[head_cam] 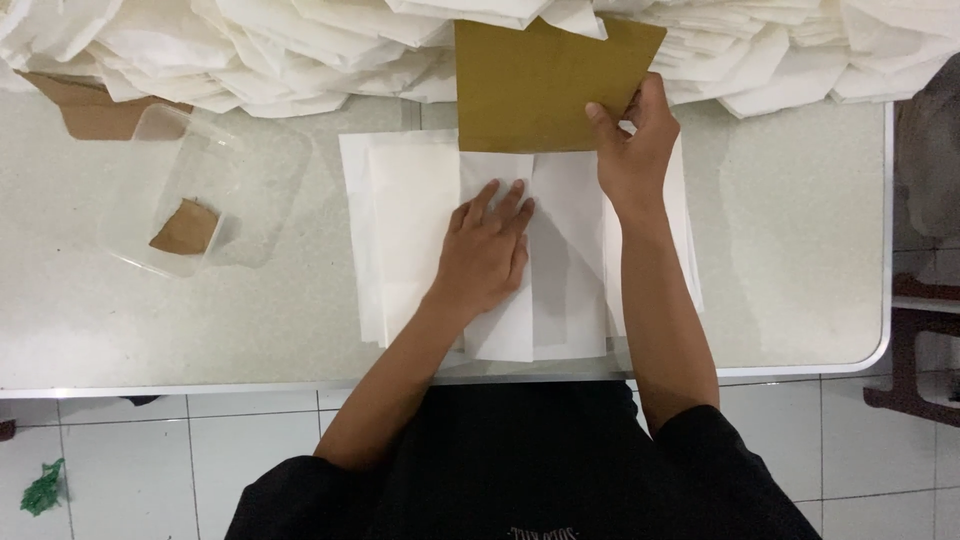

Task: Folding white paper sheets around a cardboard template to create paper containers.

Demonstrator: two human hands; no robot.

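Centrally, left hand [487, 250] fingers spread flat on smooth white paper [400, 220], right hand [632, 150] pinching stiff olive-brown card [530, 85].

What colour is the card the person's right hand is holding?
The card in the right hand is mustard brown, seen in the head view.

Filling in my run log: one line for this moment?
left hand: flat on white paper | right hand: holding brown card

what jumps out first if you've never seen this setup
The brown card at top centre, gripped by the right hand, stands out against the white paper sheets mid-table. The left hand presses flat on them. Behind, a heap of folded white paper fills the far edge.
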